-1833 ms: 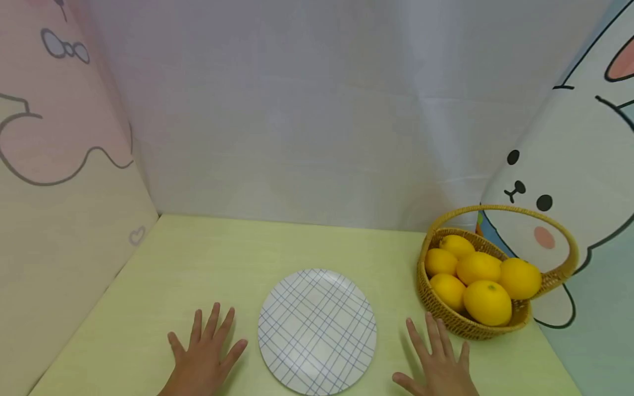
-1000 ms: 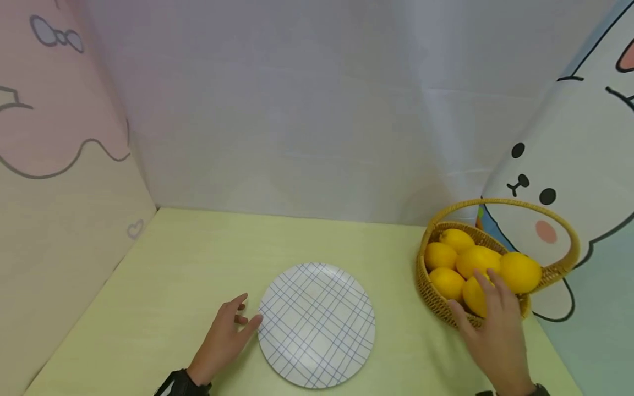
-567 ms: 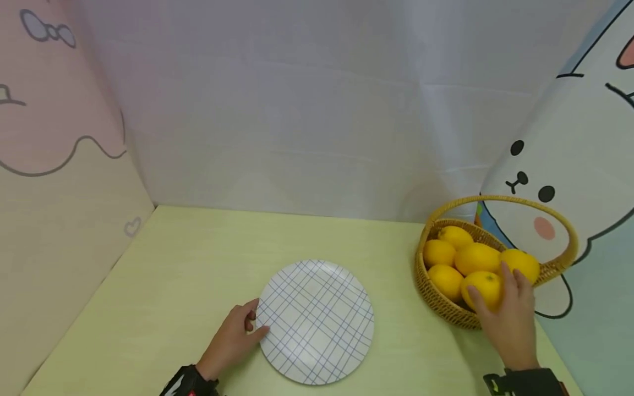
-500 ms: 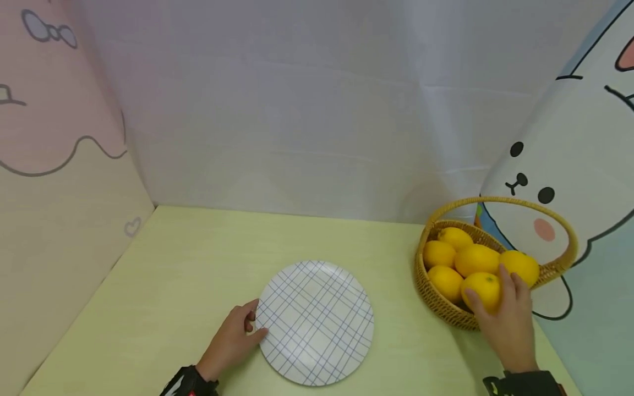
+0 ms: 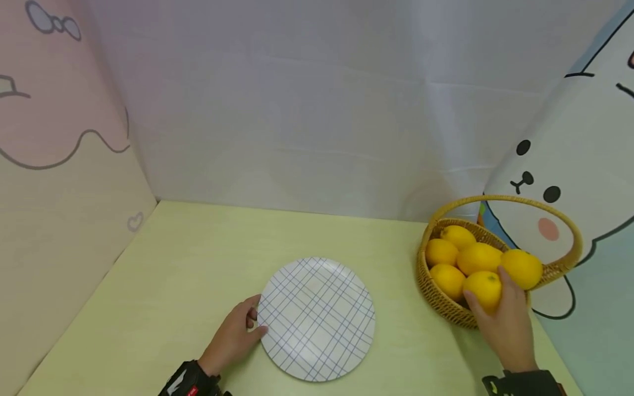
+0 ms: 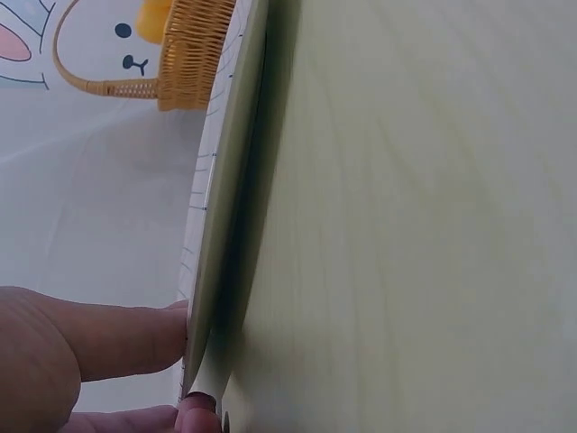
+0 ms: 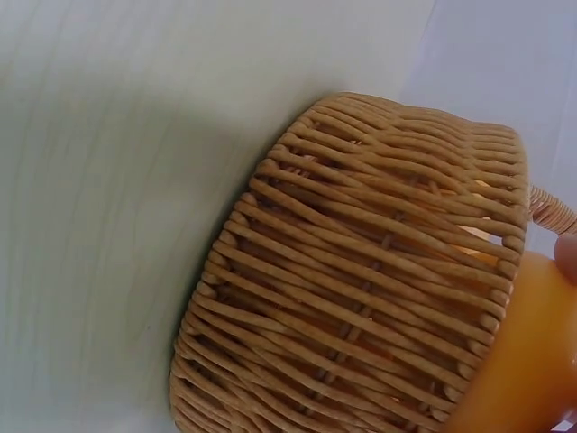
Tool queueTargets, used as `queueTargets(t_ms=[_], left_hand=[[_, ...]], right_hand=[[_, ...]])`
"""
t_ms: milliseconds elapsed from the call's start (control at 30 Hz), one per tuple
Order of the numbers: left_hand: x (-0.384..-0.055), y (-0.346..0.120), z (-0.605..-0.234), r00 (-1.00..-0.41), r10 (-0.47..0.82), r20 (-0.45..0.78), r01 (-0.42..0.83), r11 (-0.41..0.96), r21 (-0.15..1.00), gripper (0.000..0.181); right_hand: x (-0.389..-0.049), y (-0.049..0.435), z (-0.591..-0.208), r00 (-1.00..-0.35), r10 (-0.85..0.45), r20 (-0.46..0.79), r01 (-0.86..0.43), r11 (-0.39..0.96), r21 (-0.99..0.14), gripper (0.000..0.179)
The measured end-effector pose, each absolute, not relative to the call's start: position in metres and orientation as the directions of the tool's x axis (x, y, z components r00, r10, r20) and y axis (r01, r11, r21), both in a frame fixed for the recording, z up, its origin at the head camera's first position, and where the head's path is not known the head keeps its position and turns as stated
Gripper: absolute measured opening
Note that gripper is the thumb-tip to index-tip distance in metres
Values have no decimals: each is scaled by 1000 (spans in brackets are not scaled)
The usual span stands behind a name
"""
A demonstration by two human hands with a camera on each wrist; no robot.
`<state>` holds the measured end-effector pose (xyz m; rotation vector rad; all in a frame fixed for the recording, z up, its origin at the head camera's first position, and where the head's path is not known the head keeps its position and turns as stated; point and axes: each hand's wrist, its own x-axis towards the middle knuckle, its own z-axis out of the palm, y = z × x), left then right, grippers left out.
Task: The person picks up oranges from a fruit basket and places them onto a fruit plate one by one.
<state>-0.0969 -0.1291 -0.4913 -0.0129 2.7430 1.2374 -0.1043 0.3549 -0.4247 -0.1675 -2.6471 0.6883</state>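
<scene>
My left hand (image 5: pixel 231 336) pinches the left rim of a round white plate (image 5: pixel 317 319) with a blue crossed-line pattern. In the left wrist view the thumb (image 6: pixel 135 341) lies on the plate's upper face and a fingertip shows at its underside, with a dark shadow below the rim. Over at the right, my right hand (image 5: pixel 509 333) grips a yellow lemon (image 5: pixel 482 290) at the front of a woven basket (image 5: pixel 443 304), thumb on its left and fingers on its right. The right wrist view shows mostly the basket's side, with the lemon (image 7: pixel 532 352) at its rim.
Several more lemons (image 5: pixel 477 258) fill the basket, whose tall arched handle (image 5: pixel 510 199) rises over them. The pale yellow-green table (image 5: pixel 208 247) ends at a whitish back wall (image 5: pixel 297 110). Printed cartoon panels stand at both sides.
From spread open over the table, my left hand has moved right to take the plate's rim. My right hand has reached up and right into the basket and closed round a lemon.
</scene>
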Motion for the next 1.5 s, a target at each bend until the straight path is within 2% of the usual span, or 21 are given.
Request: queueTargets(t_ms=[367,667,900,1167,1500], left_hand=[[-97,-127,-494,-992,62,-110,-44,649,760,67],[-96,-126,-493,-990,53,-129,-63,654,754,67],[-96,-128,-491,-992,41,-118,-61,663,746,68],[-97,-130,-490,-990,41,-136,-73,668,740,69],[-98,-128,-492,-991,45,-123,-63,656,752,68]], right_hand=[[-101,354,-420,-920,245,306,55,853,-519,84],[-101,330,-402,-865,237,442,-68,818,-571,78],[-104,302,-387,-866,134,481,-200,789,-581,77],[-126,273,-390,-872,-1,489,-307,779,-546,75],[-155,215,-389,-844,-247,476,-460,789,-406,74]])
